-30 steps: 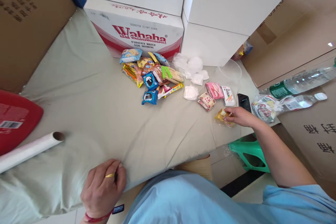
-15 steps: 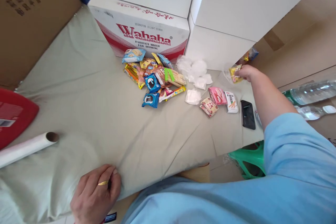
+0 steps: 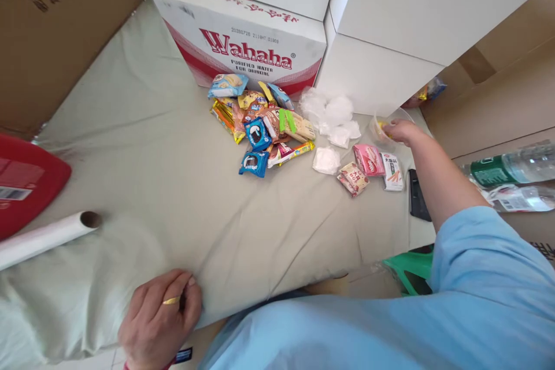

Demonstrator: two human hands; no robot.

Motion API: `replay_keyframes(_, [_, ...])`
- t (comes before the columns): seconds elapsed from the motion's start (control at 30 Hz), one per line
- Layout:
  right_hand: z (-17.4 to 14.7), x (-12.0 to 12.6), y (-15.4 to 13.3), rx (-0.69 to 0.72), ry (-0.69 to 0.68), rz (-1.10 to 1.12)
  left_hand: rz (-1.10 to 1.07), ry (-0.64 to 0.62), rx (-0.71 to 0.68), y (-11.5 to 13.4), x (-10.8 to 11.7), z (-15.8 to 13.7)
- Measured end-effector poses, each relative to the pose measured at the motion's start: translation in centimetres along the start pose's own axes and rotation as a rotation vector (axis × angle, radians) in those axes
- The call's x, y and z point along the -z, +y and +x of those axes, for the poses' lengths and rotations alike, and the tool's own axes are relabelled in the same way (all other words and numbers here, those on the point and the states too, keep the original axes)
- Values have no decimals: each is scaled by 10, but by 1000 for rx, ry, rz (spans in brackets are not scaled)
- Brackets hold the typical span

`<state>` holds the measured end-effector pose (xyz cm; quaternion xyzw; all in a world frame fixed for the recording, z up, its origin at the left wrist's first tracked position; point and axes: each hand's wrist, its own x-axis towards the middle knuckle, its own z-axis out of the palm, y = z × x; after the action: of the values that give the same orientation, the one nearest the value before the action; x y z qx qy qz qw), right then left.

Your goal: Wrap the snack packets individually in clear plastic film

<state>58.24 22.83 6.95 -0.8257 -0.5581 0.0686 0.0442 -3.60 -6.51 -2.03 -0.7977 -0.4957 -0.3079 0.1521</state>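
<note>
Your right hand (image 3: 401, 130) reaches out to the right of the Wahaha carton (image 3: 247, 49), lower than its front face, with the fingers turned down at a clear plastic bowl (image 3: 375, 132). A bit of yellow packet (image 3: 383, 125) shows at your fingertips, within the bowl's outline and to the right of the carton; you hide most of it, so I cannot tell whether you are pinching it or have let go. Your left hand (image 3: 161, 318) rests at the near edge of the cloth (image 3: 182, 208), well in front of the carton and toward its left, curled into a loose fist, with a gold ring (image 3: 171, 300) on one finger and nothing visible in its grasp.

Just in front of the carton you have a heap of wrapped snacks (image 3: 260, 121), two blue packets among those at its near side. Off the carton's right front corner lie crumpled clear-white plastic pieces (image 3: 332, 113), with a small white packet (image 3: 326, 160) nearer to you. Farther right of the carton, between those and your right forearm, a pink packet (image 3: 369, 160) sits beside a white packet with orange sticks pictured on it (image 3: 393, 172), and a cream-and-red packet (image 3: 352, 179) lies at the pink one's near left. Beyond them, farther still from the carton, a black phone (image 3: 418, 196) is partly covered by your arm.
</note>
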Motion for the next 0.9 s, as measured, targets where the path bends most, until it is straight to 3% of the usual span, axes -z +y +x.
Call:
replay_keyframes(0.07, [-13,10,0,-34,83,-38,6,6,1,1,0,1])
replay_keyframes(0.2, [-58,18,2,70,367,24,32,-4,12,1,-2,-1])
replay_keyframes(0.23, [-70,14,3,74,347,101,36,-9,16,1,-2,-2])
replay_keyframes(0.33, [-95,-4,2,0,74,326,36,-11,22,1,-4,-5])
replay_keyframes(0.43, [-102,-22,-2,-7,-111,245,37,-6,19,1,-4,-5])
replay_keyframes(0.53, [-98,-29,-7,7,-177,148,39,-2,5,1,-4,-4])
replay_keyframes(0.73, [-99,-29,-15,-108,-373,273,45,-3,16,1,-4,-4])
replay_keyframes(0.9, [-116,-39,-26,-116,-296,487,53,9,14,2,-3,-4])
